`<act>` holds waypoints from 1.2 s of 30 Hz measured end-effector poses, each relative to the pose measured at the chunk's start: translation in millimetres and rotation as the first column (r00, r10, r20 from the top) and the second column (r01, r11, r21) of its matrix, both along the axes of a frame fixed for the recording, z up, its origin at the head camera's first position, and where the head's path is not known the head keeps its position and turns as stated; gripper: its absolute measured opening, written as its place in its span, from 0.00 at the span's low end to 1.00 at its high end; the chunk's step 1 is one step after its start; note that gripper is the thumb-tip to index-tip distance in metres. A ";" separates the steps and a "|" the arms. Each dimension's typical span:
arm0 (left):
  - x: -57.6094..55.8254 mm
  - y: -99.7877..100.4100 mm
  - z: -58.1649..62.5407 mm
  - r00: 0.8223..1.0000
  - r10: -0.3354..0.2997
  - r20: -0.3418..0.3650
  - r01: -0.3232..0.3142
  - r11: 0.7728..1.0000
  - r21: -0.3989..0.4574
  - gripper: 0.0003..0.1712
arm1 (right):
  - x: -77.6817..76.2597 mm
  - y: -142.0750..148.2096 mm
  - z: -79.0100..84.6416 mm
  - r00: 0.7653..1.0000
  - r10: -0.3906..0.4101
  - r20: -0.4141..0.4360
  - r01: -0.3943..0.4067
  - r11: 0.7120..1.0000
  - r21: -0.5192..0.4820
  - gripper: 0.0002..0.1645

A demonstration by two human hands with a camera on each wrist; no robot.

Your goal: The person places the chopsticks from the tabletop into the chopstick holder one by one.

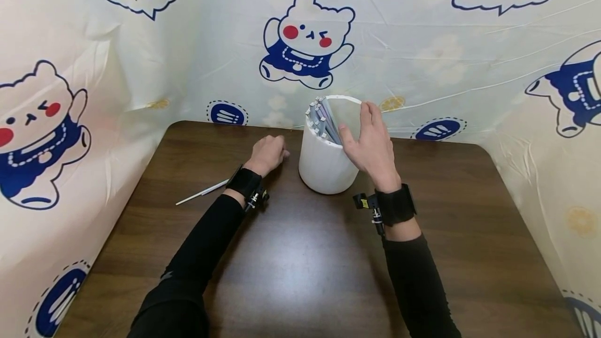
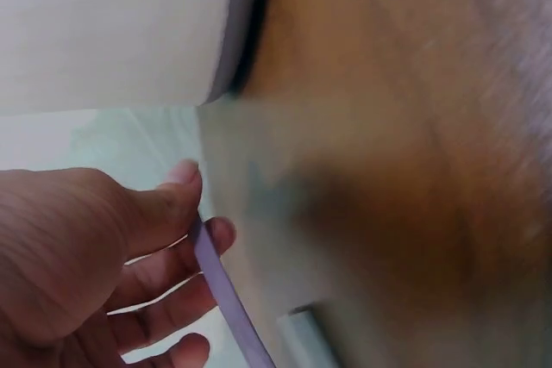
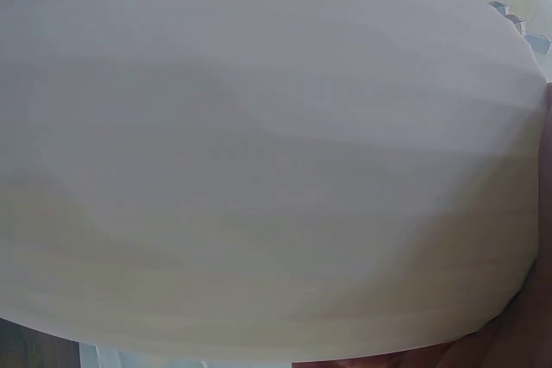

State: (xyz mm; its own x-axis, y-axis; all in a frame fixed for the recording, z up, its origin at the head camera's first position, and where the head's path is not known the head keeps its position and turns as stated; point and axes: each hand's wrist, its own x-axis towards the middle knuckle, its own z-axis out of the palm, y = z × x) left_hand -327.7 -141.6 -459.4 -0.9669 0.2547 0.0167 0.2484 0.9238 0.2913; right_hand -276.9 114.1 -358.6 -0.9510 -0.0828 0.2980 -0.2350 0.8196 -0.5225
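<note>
A white cylindrical container [image 1: 326, 168] stands upright near the back of the table, with several thin greyish sticks [image 1: 324, 121] leaning at its left inside. At its right side, my right hand [image 1: 375, 145] holds the rim, thumb toward the near edge and fingers toward the back. The right wrist view is mostly filled by the container's wall [image 3: 259, 161]. Left of the container, my left hand [image 1: 267, 153] is low over the table. Its thumb and index finger pinch a slim purple stick [image 2: 226, 295], which the hand hides in the head view.
A pale thin stick [image 1: 202, 192] lies on the brown wooden table [image 1: 300, 254], its right end hidden by the left wrist. A pale cloth [image 1: 225, 40] printed with bears hangs behind the table and along both sides.
</note>
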 end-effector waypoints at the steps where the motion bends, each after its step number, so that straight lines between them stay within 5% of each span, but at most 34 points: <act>1: 0.0 -0.9 3.2 0.999 0.006 -0.033 -0.006 1.000 -0.010 0.09 | 0.0 0.0 -0.2 1.000 0.000 0.001 0.000 1.000 0.001 0.49; 5: 1.1 -6.3 21.3 0.982 0.026 -0.187 -0.031 0.999 -0.025 0.11 | 0.8 -0.2 -0.6 1.000 0.001 0.003 -0.001 1.000 0.003 0.49; 11: 7.9 -16.1 58.6 0.917 0.048 -0.396 -0.015 0.996 0.086 0.13 | 1.6 0.5 -1.4 1.000 -0.003 0.016 0.003 1.000 0.006 0.49; 18: 23.5 -16.2 120.0 0.855 0.080 -0.513 0.034 0.977 0.209 0.16 | 1.8 2.3 -1.6 1.000 -0.005 0.001 0.005 1.000 0.010 0.49; 27: 54.3 1.1 191.6 0.734 0.108 -0.670 0.134 0.945 0.299 0.20 | 1.5 2.4 -2.2 1.000 0.000 -0.015 0.000 1.000 0.007 0.49; 30: 63.4 6.3 213.0 0.679 0.108 -0.726 0.197 0.926 0.322 0.21 | 1.3 1.2 -0.6 1.000 0.002 -0.021 -0.002 1.000 0.004 0.49; 34: 72.0 11.2 233.9 0.606 0.105 -0.789 0.278 0.901 0.333 0.22 | 0.8 -0.1 0.8 1.000 0.001 -0.014 -0.001 1.000 -0.001 0.48; 36: 75.6 13.2 241.5 0.587 0.105 -0.803 0.301 0.892 0.337 0.25 | 1.0 -0.5 0.7 1.000 0.000 -0.009 0.000 1.000 -0.001 0.48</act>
